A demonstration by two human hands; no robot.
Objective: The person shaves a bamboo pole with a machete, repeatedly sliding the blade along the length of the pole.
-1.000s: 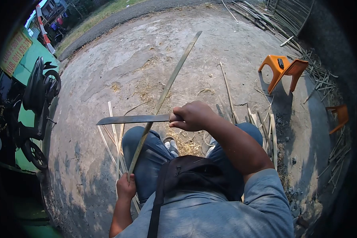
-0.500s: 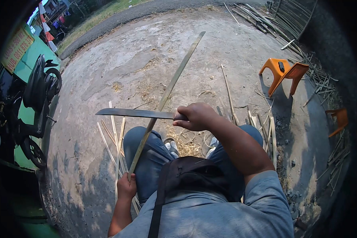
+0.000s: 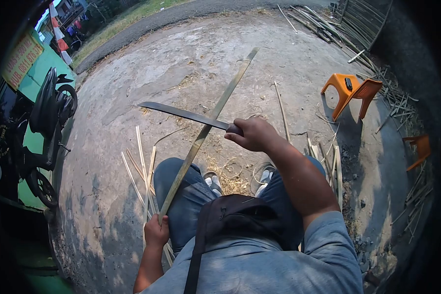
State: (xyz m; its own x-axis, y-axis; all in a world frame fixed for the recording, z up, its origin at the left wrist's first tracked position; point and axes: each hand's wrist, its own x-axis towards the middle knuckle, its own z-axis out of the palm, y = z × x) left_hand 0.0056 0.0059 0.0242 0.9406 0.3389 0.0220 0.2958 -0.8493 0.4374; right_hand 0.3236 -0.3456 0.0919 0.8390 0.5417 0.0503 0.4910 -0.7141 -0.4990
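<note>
My left hand (image 3: 157, 231) is closed round the lower end of a long bamboo strip (image 3: 195, 148), beside my left thigh. The strip slants away from me, up and to the right. In my right hand (image 3: 255, 134) is the dark handle of a machete (image 3: 183, 113), fingers wrapped round it. Its long blade points left and slightly away, lying across the strip above my knees. Blade and strip appear to touch where they cross. Several pale split strips (image 3: 144, 169) lie at my left leg, and more bamboo pieces (image 3: 337, 169) are by my right knee.
Shavings (image 3: 232, 179) litter the concrete between my feet. An orange plastic chair (image 3: 345, 90) with a small black object on it stands to the right, a second orange chair (image 3: 419, 149) beyond. Bamboo poles (image 3: 323, 27) lie at the back right. A motorbike (image 3: 46, 117) is at left.
The machete has moved up the bamboo strip, away from me and to the right, its tip tilting upward. The strip has swung slightly right. My left hand has stayed nearly in place.
</note>
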